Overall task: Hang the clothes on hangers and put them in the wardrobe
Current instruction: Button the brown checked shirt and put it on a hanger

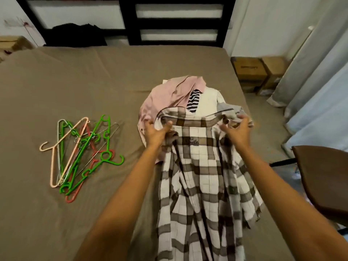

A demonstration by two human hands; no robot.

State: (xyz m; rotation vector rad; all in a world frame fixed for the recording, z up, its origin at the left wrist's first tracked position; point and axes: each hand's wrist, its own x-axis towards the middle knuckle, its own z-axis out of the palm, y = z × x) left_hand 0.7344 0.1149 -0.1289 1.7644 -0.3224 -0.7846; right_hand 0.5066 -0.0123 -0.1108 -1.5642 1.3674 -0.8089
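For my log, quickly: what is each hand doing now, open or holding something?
Left hand: fingers grip the plaid shirt near its collar.
Right hand: fingers grip the same shirt at the collar's other side.

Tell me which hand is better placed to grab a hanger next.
Left. The hangers lie nearer the left hand; the right hand is across the plaid shirt that both hold.

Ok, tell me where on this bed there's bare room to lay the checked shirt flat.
Bare sheet runs across the far half of the bed, between the headboard and the hangers. Another strip lies between the hangers and the clothes pile. The right side is crowded: the pile and the checked shirt fill it.
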